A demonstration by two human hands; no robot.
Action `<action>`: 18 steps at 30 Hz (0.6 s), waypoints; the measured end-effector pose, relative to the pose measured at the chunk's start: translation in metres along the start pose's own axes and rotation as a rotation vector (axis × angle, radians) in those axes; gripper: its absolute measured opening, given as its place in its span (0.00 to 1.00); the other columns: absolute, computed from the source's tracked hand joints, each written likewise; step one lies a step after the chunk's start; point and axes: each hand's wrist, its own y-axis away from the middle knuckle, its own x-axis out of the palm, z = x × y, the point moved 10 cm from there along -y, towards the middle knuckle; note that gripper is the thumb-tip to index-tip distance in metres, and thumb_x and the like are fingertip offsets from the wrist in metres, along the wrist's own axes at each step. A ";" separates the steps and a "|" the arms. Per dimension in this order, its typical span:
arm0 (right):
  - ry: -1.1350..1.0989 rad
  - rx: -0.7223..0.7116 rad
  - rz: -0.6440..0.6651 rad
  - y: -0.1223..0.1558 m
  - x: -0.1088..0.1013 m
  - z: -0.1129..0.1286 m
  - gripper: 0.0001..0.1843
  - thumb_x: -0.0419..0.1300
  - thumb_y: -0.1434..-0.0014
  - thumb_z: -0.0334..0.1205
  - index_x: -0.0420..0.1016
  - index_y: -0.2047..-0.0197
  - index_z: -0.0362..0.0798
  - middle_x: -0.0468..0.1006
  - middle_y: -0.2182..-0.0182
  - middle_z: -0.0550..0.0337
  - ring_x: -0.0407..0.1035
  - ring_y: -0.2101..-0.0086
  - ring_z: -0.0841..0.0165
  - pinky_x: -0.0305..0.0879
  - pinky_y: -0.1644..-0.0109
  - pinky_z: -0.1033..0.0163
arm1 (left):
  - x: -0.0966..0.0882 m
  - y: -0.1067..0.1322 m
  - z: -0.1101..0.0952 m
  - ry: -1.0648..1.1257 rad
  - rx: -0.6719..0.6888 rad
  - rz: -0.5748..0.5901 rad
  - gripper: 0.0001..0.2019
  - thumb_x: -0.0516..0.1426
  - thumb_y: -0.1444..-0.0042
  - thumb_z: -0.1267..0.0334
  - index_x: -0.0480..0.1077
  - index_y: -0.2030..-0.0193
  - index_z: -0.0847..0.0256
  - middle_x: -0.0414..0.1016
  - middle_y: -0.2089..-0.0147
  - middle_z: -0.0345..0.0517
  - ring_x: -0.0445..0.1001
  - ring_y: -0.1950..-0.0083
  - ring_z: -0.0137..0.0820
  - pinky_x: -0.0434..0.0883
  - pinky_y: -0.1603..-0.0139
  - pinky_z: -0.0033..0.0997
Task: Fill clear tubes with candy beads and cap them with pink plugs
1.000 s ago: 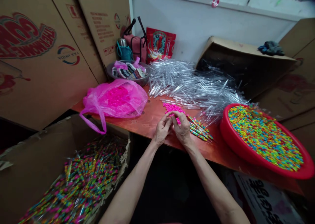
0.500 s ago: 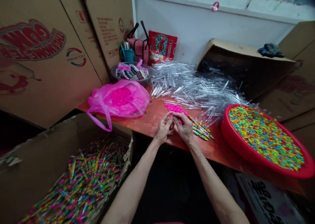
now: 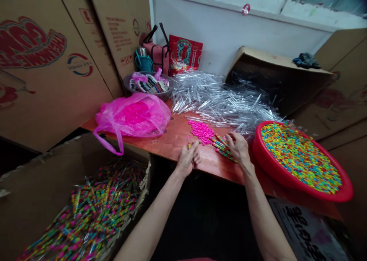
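Note:
My left hand (image 3: 187, 158) is closed around a candy-filled tube (image 3: 189, 143), whose pink capped end sticks up above the thumb. Most of that tube is hidden in the fist. To the right, my right hand (image 3: 239, 147) hovers at the filled tubes (image 3: 222, 146) lying on the orange table (image 3: 160, 144). Its fingers are curled and pressed together; what they grip, if anything, is too small to make out. Between the hands and a little farther back lies a pile of small pink caps (image 3: 200, 132).
Clear empty tubes (image 3: 218, 96) are heaped at the back. A red basin (image 3: 259, 158) of colourful candies stands right. A pink plastic bag (image 3: 134, 115) lies left, above an open carton (image 3: 143, 192) of filled tubes. Tall cardboard boxes (image 3: 94, 62) wall the left side.
My hands were together over the table edge and have parted. The right moved right to the filled tubes; the left stayed near the front edge with a tube. The view shifted slightly.

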 end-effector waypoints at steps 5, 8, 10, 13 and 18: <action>0.348 -0.037 0.059 0.013 0.014 -0.018 0.25 0.50 0.28 0.56 0.79 0.62 0.48 0.79 0.64 0.49 0.69 0.62 0.59 0.60 0.55 0.57 | 0.022 0.033 0.065 0.165 -0.339 -0.108 0.21 0.67 0.41 0.53 0.71 0.49 0.66 0.79 0.56 0.57 0.81 0.61 0.36 0.78 0.56 0.36; 0.413 -0.070 0.070 0.024 0.027 -0.006 0.24 0.53 0.28 0.57 0.78 0.61 0.46 0.78 0.64 0.49 0.69 0.63 0.60 0.58 0.58 0.59 | 0.041 0.029 0.083 0.184 -0.408 -0.161 0.16 0.63 0.36 0.54 0.72 0.51 0.66 0.78 0.52 0.60 0.81 0.55 0.36 0.77 0.51 0.34; 0.437 -0.039 0.091 0.029 0.030 -0.003 0.23 0.54 0.28 0.56 0.77 0.60 0.45 0.78 0.64 0.50 0.69 0.64 0.62 0.56 0.61 0.61 | 0.054 0.019 0.087 0.185 -0.409 -0.171 0.17 0.61 0.35 0.52 0.72 0.51 0.66 0.78 0.55 0.57 0.80 0.57 0.34 0.76 0.52 0.32; 0.409 0.087 0.136 0.032 0.027 -0.011 0.22 0.56 0.29 0.57 0.76 0.59 0.46 0.79 0.64 0.53 0.70 0.66 0.65 0.52 0.64 0.63 | 0.070 0.007 0.090 0.187 -0.398 -0.171 0.17 0.62 0.36 0.50 0.73 0.54 0.65 0.77 0.62 0.50 0.78 0.64 0.30 0.74 0.58 0.29; 0.341 0.221 0.190 0.041 0.017 -0.021 0.22 0.53 0.28 0.58 0.76 0.60 0.48 0.80 0.68 0.55 0.70 0.69 0.66 0.47 0.67 0.63 | 0.084 0.000 0.096 0.237 -0.287 -0.233 0.12 0.60 0.34 0.55 0.75 0.57 0.64 0.78 0.65 0.46 0.76 0.68 0.27 0.74 0.61 0.26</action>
